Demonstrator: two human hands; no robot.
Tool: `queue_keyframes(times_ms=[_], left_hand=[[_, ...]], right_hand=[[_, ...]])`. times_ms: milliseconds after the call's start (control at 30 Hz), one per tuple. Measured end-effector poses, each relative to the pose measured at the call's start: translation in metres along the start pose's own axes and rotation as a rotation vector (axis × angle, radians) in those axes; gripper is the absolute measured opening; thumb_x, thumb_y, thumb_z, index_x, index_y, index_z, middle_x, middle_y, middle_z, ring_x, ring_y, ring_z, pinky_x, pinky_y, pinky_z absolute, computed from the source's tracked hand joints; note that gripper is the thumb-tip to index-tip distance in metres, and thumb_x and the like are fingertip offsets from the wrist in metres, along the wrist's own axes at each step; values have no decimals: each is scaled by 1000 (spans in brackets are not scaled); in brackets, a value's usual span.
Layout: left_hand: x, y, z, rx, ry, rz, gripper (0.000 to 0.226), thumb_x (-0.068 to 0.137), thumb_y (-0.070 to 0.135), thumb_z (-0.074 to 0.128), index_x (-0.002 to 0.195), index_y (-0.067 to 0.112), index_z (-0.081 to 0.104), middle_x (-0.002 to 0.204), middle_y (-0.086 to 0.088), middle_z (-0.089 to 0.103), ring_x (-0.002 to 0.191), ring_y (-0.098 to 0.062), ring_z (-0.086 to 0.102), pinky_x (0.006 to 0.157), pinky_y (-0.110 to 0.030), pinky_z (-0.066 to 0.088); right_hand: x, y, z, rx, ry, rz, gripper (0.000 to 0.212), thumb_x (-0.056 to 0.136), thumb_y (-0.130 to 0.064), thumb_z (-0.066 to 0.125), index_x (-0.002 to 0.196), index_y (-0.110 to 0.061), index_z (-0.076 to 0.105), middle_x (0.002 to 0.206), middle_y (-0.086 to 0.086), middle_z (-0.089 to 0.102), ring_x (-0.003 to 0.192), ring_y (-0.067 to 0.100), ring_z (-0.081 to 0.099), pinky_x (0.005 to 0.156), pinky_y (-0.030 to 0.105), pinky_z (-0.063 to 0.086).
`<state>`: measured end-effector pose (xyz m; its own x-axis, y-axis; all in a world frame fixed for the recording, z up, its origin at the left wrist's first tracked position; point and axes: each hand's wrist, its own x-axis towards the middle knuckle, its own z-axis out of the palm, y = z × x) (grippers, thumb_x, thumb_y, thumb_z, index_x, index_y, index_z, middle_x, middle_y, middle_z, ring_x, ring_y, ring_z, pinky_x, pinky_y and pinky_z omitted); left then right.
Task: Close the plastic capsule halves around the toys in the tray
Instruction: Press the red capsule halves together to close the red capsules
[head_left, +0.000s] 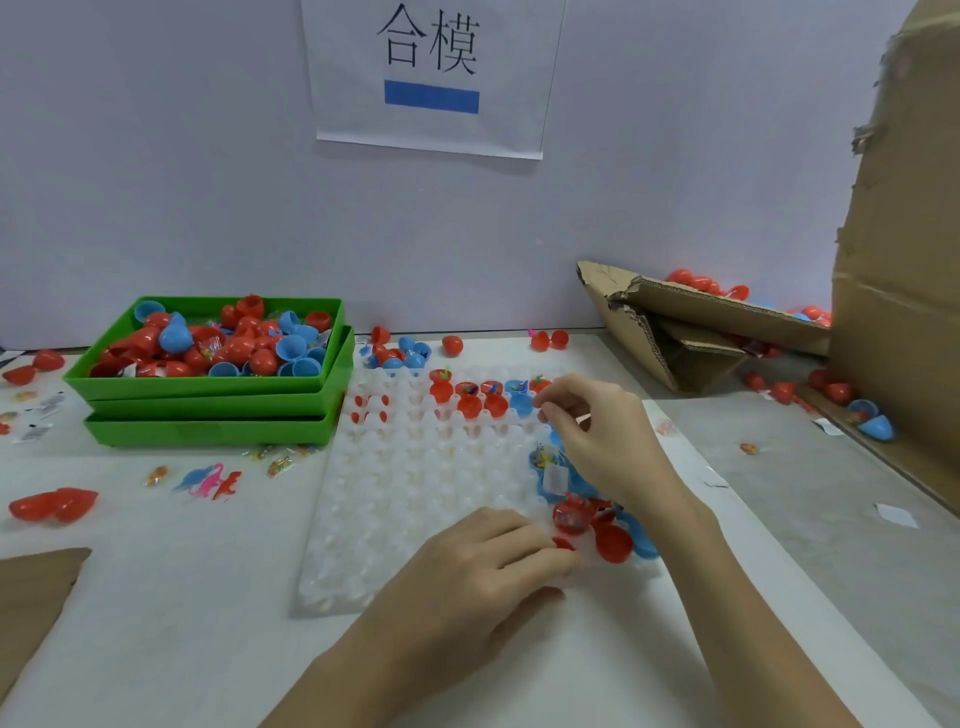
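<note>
A: Where the left hand (483, 561) lies on the near part of the white tray (395, 499), its fingers curl and pinch a small red capsule half (563, 543) at the fingertips.

B: And the right hand (597, 436)?

A: Raised over the tray's right side, fingers bent, thumb and forefinger meeting as if nipping something tiny; I cannot tell what, if anything, is between them.

B: The capsules?

A: Open red and blue capsules with toys (582, 499) sit in the tray's right-hand cups between the hands; another row of filled halves (478, 397) stands at the far edge.

B: Beyond that?

A: Stacked green bins (208, 410) of loose halves to the left, torn cardboard boxes (701, 332) to the right, on the surface (156, 597).

B: Any writing?

A: A wall sheet (431, 78) reads "合模" above a blue bar.
</note>
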<state>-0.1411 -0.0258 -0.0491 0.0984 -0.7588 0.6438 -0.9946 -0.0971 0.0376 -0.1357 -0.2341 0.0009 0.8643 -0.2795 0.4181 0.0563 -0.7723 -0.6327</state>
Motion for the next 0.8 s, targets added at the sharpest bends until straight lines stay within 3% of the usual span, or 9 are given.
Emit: queue_keyframes(times_ms=[100,267,333,433,500,700,800], left_hand=[[-2,-6,-3,3,30,-17,6,96,11,76,101,9,77,99,0,73,93,-21,67,77,-33,57],[-3,-11,-13,-19,203,-138,4,95,7,75,98,5,76,107,-3,73,105,-18,70,87,-32,58],[-1,-12,-19,4,297,-222,2,94,6,76,96,5,76,108,-2,73,106,-14,71,92,-30,57],[-1,-16,-27,31,344,-330,5,91,5,79,94,6,76,106,0,73,102,-12,71,93,-27,57],[-1,-19,-32,36,334,-389,8,88,4,80,93,8,75,105,1,71,100,-12,71,90,-26,57],[-1,-24,-40,12,305,-449,16,84,1,81,90,11,69,105,2,64,100,-10,65,92,-18,50],[1,-22,-39,-152,370,-585,21,85,1,80,90,15,66,112,2,61,110,-11,63,96,-13,47]], right_hand=[[1,2,-1,-7,-28,6,15,99,-13,63,106,-19,76,94,-12,73,83,-3,65,71,1,45],[3,-3,-13,257,-89,82,22,102,-15,59,98,-26,78,86,-13,76,86,5,70,72,13,54],[3,-8,-20,392,-208,131,25,105,-18,55,101,-27,77,93,-12,77,89,8,73,70,17,54],[-1,-13,-26,567,-476,126,27,106,-26,50,119,-23,74,113,-9,76,106,12,72,81,21,58],[-3,-17,-25,611,-554,77,28,103,-28,54,125,-23,71,122,-10,73,113,14,70,87,23,58],[-7,-26,-9,574,-481,38,26,93,-23,73,118,-28,73,114,-14,75,107,9,72,87,20,58],[-7,-30,-2,599,-456,43,22,92,-23,75,114,-27,74,108,-10,77,102,12,73,83,18,58]])
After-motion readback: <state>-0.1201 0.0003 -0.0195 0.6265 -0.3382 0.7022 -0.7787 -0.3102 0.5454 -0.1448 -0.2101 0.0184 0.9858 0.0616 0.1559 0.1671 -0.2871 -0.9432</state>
